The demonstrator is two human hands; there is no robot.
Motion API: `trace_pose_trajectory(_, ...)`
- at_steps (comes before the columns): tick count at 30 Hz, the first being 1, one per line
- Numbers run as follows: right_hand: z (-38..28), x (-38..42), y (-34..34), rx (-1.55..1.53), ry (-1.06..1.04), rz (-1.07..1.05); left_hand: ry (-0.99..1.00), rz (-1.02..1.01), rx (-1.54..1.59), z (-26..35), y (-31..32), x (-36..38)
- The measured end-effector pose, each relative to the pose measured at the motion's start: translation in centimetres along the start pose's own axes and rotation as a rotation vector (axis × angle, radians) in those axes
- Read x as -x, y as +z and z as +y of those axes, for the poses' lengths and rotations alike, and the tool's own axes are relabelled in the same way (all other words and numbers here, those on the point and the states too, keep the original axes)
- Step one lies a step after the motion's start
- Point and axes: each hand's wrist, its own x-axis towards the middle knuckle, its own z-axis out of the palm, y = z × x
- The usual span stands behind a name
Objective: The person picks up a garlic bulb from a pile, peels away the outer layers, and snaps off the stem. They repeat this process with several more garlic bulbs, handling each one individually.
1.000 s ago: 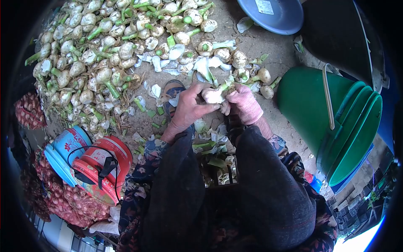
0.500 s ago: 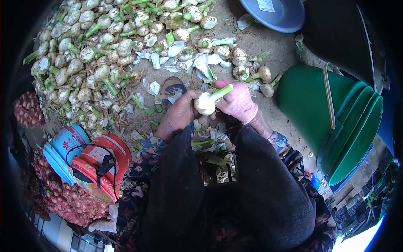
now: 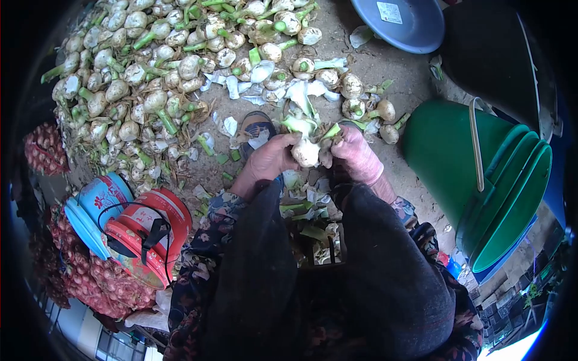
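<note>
A whitish garlic bulb (image 3: pixel 305 154) is held between my hands, above the ground and in front of my knees. My left hand (image 3: pixel 271 159) is closed around its left side, with thumb and fingers against it. At the bulb's right, my right hand (image 3: pixel 359 157) is closed, fingers curled by the short green stalk (image 3: pixel 331 130) and a loose bit of skin. Exactly what those fingers pinch is partly hidden. Just beyond the bulb, pale peeled garlic skins (image 3: pixel 299 122) lie on the ground.
A big heap of garlic bulbs (image 3: pixel 129 90) spreads at the upper left. Stacked green buckets (image 3: pixel 439 162) lean at right, below a grey-blue basin (image 3: pixel 403 30). Red bucket (image 3: pixel 171 219), blue bucket (image 3: pixel 105 195) and net sacks of reddish bulbs (image 3: pixel 96 283) sit at left.
The bulb has turned, and its stalk now points to my right hand, lower than before. My right hand has shifted slightly right and down. The whole view has shifted a little.
</note>
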Motion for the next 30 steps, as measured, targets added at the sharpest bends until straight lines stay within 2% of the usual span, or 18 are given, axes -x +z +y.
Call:
trace_pose_trajectory(5,-0.4,0.3,0.0,-0.122,0.053,0.009,0.004,0.033,-0.062,-0.6,0.3,-0.4)
trace_pose_trajectory(8,0.7,0.1,-1.2,0.088,0.074,0.009,0.079,0.089,-0.062,-0.6,1.1,0.1)
trace_pose_trajectory(11,0.0,0.3,-0.1,-0.213,0.111,0.060,0.120,0.042,-0.034,-0.6,1.1,0.0)
trace_pose_trajectory(14,1.2,0.2,-1.5,0.033,0.086,0.079,0.165,0.103,-0.005,-0.5,2.0,0.0)
trace_pose_trajectory(17,-0.7,0.3,0.8,-0.310,0.120,0.204,0.220,0.062,-0.035,-0.5,1.4,0.0)
trace_pose_trajectory(20,-1.1,0.5,0.8,-0.248,0.136,0.193,0.361,0.182,-0.352,0.3,2.7,1.5)
trace_pose_trajectory(23,-0.1,-0.1,-1.1,-0.196,0.134,0.287,0.517,0.184,-0.479,0.3,2.3,2.1)
trace_pose_trajectory(26,-1.5,-0.2,-2.2,-0.261,0.098,0.572,0.533,-0.128,-0.310,0.3,2.1,3.2)
trace_pose_trajectory(27,-1.7,0.1,-3.9,-0.429,0.081,0.585,0.409,-0.186,-0.318,1.1,3.1,4.2)
trace_pose_trajectory(30,-2.9,1.3,-4.9,-0.685,-0.029,0.601,0.275,-0.301,-1.075,3.3,3.0,3.6)
